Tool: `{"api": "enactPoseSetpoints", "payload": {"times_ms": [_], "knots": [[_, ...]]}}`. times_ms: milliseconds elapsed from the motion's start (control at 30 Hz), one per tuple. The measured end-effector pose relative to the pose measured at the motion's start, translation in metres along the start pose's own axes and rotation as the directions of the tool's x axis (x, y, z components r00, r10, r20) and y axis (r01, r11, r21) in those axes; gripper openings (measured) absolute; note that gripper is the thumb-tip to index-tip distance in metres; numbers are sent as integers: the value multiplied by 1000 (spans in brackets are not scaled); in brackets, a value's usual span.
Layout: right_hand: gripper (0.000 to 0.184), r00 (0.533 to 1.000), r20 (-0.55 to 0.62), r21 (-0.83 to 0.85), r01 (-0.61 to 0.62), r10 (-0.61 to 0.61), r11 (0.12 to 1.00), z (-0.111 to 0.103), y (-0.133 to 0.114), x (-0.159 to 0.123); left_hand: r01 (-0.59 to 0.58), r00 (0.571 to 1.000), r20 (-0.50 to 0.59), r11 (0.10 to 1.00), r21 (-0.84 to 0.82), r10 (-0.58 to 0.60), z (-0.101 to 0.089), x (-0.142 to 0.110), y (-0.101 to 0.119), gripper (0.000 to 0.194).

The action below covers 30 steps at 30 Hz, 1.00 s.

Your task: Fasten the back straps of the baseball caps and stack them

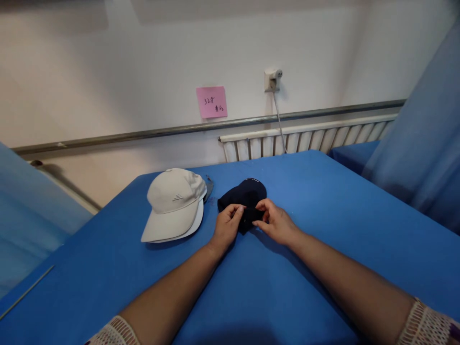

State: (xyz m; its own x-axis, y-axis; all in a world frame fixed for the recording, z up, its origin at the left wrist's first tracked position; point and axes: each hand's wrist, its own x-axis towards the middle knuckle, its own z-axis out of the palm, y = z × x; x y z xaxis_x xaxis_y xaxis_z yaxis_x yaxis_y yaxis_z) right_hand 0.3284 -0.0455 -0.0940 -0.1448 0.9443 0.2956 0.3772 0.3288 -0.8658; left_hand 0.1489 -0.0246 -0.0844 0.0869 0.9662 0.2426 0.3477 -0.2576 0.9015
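A dark navy cap point(244, 194) lies on the blue table point(323, 215) just ahead of me. My left hand point(226, 225) pinches the cap's near edge, thumb and fingers closed on the dark fabric. My right hand point(276, 221) grips the same near edge from the right side, its fingers curled on it. Both hands rest low on the table surface. To the left lie white caps point(174, 201), stacked one on another, brims pointing toward me.
A radiator point(305, 139) runs along the wall behind the table. A pink note point(212, 102) and a wall socket point(272, 79) with a cable are on the wall. Blue cloth point(424, 129) hangs at the right, more blue surface at left.
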Motion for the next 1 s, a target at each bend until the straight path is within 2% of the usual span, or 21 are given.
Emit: {"api": "enactPoseSetpoints", "payload": {"times_ms": [67,167,400,600,833,1000], "knots": [[25,1000,3,-53,20,-19,998,-2,-3,-1,-7,1000,7,1000,9,7,0,0,0,32],[16,1000,-2,-46,26,-26,999,-2,-2,0,-16,1000,26,1000,15,15,-1,0,-1,32],[9,994,-29,169,-100,106,981,5,12,6,-29,997,69,998,58,25,1,-3,3,30],[10,981,16,267,-190,192,945,4,10,6,-85,988,137,991,107,70,0,-8,3,28],[15,990,42,278,-139,133,950,2,10,6,-190,961,222,976,103,164,0,-13,8,30],[22,988,108,291,-140,113,946,1,13,8,-197,960,216,978,68,179,3,-14,8,24]]}}
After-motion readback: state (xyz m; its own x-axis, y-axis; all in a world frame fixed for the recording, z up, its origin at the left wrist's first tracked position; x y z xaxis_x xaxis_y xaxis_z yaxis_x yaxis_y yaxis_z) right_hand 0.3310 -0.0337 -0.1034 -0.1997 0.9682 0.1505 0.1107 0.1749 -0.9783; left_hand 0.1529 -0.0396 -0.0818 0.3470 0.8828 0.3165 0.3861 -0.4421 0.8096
